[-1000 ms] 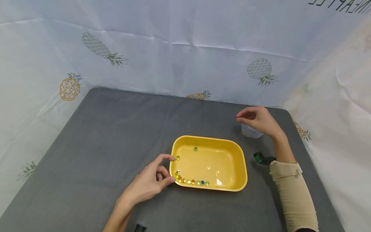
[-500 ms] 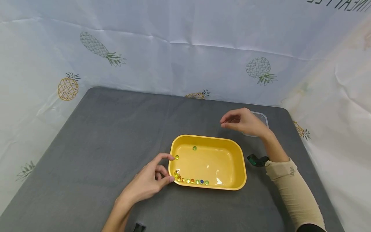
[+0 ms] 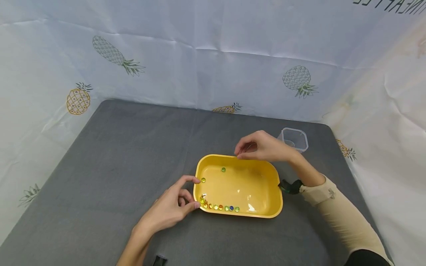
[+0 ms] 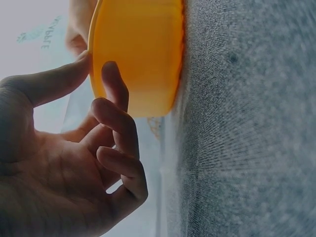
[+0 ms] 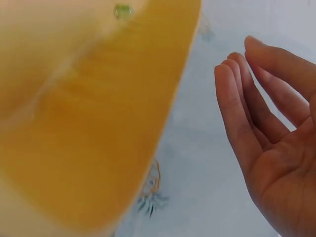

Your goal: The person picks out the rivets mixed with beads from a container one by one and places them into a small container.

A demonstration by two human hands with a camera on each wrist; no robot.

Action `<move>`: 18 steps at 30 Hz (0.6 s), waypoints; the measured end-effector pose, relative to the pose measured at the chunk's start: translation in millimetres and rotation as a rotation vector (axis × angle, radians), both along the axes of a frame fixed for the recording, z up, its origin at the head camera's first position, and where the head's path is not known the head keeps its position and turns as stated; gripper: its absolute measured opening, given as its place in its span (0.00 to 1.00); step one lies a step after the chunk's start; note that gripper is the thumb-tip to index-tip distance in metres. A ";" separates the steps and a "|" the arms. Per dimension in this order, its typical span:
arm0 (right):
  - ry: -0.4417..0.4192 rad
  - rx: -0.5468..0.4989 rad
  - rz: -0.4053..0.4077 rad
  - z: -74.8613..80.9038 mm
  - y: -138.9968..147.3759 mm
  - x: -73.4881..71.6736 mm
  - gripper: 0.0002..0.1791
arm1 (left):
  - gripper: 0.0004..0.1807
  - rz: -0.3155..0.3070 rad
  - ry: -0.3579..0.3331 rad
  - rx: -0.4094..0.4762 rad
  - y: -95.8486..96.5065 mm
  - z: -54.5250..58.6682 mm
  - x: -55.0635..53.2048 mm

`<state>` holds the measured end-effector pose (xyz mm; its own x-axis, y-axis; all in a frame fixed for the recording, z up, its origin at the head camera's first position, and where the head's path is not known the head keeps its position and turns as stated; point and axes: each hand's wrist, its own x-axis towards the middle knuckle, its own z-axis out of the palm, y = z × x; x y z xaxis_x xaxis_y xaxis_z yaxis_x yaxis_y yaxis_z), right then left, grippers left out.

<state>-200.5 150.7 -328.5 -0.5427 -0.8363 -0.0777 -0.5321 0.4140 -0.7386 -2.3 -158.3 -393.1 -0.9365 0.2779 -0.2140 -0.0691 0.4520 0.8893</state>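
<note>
A yellow plastic tray [image 3: 246, 184] lies on the table with several glass marbles in it. Most of them, including a blue marble [image 3: 231, 208], line the near left edge; a green marble [image 3: 223, 170] sits farther back. My left hand [image 3: 169, 207] holds the tray's left end, thumb at the rim and bent fingers against the outer wall in the left wrist view. Above the tray's far rim hovers my right hand [image 3: 263, 147], its fingers loosely bent towards the thumb. In the right wrist view nothing shows between those fingertips.
A clear plastic box [image 3: 295, 138], open at the top, stands at the back right, behind my right wrist. Dark straps with small devices are on both wrists. A white pineapple-print cloth [image 3: 199, 55] hangs behind the grey table [image 3: 133, 147].
My right hand has moved left and nearer, from over the clear box to the tray's far rim, leaving the box in view. My left hand and the marbles stay put.
</note>
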 end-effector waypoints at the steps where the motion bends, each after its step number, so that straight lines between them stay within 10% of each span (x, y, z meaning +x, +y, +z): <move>1: -0.001 0.007 0.026 0.2 -4.0 0.8 0.08 | 0.30 -0.001 -0.001 0.001 0.0 0.0 -0.2; 18: -0.065 0.136 0.320 -6.0 -67.7 23.0 0.10 | 0.30 -0.011 0.004 0.006 -0.3 -2.0 -1.1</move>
